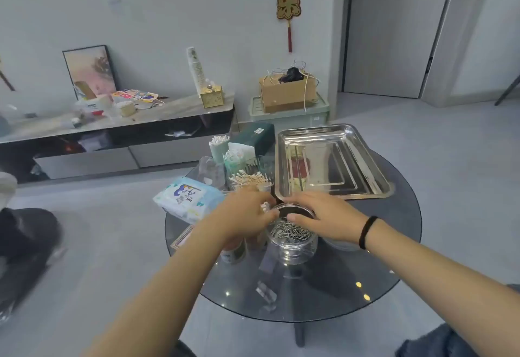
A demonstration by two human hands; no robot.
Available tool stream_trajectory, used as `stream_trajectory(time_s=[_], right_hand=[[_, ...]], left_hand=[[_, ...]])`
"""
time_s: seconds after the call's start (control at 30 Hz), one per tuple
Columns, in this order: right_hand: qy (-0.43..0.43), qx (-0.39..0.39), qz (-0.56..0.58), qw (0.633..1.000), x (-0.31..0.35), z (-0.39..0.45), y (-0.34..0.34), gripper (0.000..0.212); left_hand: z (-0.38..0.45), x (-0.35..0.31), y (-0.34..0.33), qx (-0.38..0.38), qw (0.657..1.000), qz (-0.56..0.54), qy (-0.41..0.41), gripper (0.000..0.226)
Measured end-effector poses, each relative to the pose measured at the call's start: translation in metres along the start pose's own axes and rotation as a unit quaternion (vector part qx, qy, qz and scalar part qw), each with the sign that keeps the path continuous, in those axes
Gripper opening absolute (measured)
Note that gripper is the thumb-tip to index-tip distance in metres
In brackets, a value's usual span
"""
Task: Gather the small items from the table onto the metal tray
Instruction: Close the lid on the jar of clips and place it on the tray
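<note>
Both hands are wrapped around the top of a clear jar (292,239) of paper clips near the middle of the round glass tabletop (365,286). The left hand (247,216) is curled against the rim from the left, the right hand (323,216) is laid over it from the right, thumb on the near edge. So each grip is partly closed on the jar's mouth, though it can't be told how firmly it's pinched, or whether a lid is on.

The metal tray (374,185) is sitting just beyond the jar, empty by the looks of it. Probably best if the jar is lifted straight up and kept level so no clips get spilled, then set down flat inside the tray. The cotton swab cups (247,179) and wipes pack (187,197) on the left should be steered clear of.
</note>
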State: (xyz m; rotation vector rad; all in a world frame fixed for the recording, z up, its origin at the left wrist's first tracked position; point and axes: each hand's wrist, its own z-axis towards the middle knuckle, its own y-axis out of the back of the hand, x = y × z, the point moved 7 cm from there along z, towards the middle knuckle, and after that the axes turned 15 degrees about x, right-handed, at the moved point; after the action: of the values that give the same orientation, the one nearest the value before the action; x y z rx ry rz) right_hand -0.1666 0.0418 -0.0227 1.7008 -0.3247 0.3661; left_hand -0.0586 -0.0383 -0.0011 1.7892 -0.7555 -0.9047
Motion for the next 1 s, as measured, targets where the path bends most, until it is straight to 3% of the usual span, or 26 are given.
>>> stream_trajectory(time_s=[0.1,0.2,0.3,0.37,0.63,0.83,1.0], right_hand=[[0.004,0.034,0.006,0.999,-0.006,0.003,-0.006,0.057],[0.002,0.035,0.038,0.999,-0.012,0.002,0.0,0.049],[-0.048,0.023,0.031,0.998,-0.032,-0.009,0.008,0.042],[-0.103,0.042,-0.012,0.994,-0.049,-0.021,0.009,0.047],[-0.196,0.099,-0.05,0.974,-0.081,-0.038,-0.016,0.086],[-0.188,0.08,-0.009,0.979,-0.085,-0.046,-0.022,0.078],[-0.095,0.017,0.073,0.993,-0.072,-0.061,0.007,0.068]], left_hand=[[0.003,-0.005,-0.007,0.01,0.999,0.047,-0.023,0.051],[0.008,-0.007,-0.016,0.041,0.996,0.071,-0.031,0.079],[0.013,-0.003,-0.02,0.045,0.992,0.111,-0.031,0.097],[0.014,-0.003,-0.023,0.056,0.992,0.113,-0.03,0.102],[0.021,-0.004,-0.024,0.073,0.993,0.082,-0.034,0.107],[0.02,-0.004,-0.024,0.07,0.995,0.065,-0.031,0.105],[0.021,-0.01,-0.025,0.066,0.995,0.062,-0.041,0.104]])
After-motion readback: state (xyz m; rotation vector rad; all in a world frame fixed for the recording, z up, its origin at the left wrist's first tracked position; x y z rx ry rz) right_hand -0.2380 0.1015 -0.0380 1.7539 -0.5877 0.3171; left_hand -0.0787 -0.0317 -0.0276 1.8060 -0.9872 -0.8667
